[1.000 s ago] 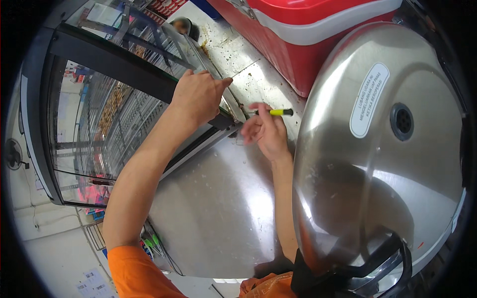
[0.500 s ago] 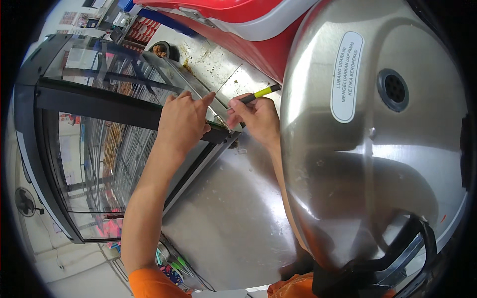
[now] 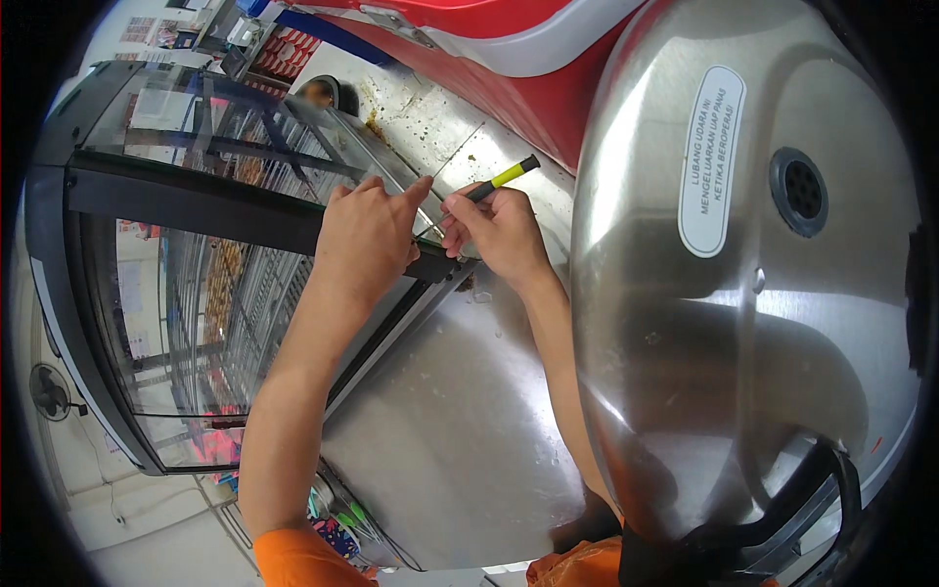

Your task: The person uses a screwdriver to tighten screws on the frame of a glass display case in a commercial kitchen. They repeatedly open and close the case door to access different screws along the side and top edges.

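A glass display cabinet (image 3: 196, 212) with a black frame and wire racks stands to the left. My left hand (image 3: 364, 235) rests over the near right end of its black frame bar, fingers bent round the edge and the index finger stretched out. In my right hand (image 3: 511, 235), just beside it, is a screwdriver (image 3: 511, 175) with a black and yellow-green handle, slanting up to the right. My fingers hide its working end, near the cabinet's corner. The fingertips of both hands are close together at that corner.
A large domed steel appliance (image 3: 675, 323) with a round black vent (image 3: 798, 190) and black handle fills the right. Behind stands a red cool box (image 3: 469, 93). A steel tabletop (image 3: 430, 391) lies below, crumbs dot its far part, and a dark bowl (image 3: 344, 95) sits there.
My right hand has tilted and shifted slightly left, and the screwdriver handle has swung a little up and left. My left hand stays at the frame. The view has shifted slightly.
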Demonstrator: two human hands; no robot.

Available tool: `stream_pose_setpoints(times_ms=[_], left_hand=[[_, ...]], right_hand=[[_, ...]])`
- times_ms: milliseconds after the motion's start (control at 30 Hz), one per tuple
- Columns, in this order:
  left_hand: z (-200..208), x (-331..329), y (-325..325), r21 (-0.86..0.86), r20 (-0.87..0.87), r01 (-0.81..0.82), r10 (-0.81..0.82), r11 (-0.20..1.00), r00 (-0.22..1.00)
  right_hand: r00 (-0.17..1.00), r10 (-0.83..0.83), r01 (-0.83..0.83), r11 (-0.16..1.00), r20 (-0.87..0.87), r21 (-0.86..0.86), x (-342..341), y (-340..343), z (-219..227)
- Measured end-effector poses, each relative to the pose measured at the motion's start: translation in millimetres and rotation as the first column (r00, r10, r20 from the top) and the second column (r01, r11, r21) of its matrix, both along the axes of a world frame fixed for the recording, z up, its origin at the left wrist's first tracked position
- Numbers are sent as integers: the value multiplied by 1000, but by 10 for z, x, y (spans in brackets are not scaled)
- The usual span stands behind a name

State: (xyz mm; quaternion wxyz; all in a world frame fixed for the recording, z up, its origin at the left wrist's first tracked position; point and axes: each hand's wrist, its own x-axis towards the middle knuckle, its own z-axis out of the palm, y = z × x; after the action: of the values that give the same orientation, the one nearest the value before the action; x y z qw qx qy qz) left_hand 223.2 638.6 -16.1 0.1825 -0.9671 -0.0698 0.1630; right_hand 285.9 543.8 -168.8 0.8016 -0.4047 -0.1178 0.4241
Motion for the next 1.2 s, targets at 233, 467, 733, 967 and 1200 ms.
stream_pose_setpoints(times_ms=[233,467,733,967,1200], left_hand=[[18,20,-5,1,-30,-12,12,1000,999],[23,18,-2,0,-45,-27,27,1000,999],[29,39,-45,-24,-46,-95,94,995,995],[35,40,-11,-56,-41,-95,93,994,995],[19,22,-13,-50,-29,-104,103,993,994]], right_hand=[[999,-35,35,996,-7,85,10,43,3],[989,-115,100,982,90,160,-15,49,122],[987,-13,-12,988,163,153,55,-9,49],[999,15,-24,983,50,184,39,12,164],[995,100,-93,954,-10,286,96,24,94]])
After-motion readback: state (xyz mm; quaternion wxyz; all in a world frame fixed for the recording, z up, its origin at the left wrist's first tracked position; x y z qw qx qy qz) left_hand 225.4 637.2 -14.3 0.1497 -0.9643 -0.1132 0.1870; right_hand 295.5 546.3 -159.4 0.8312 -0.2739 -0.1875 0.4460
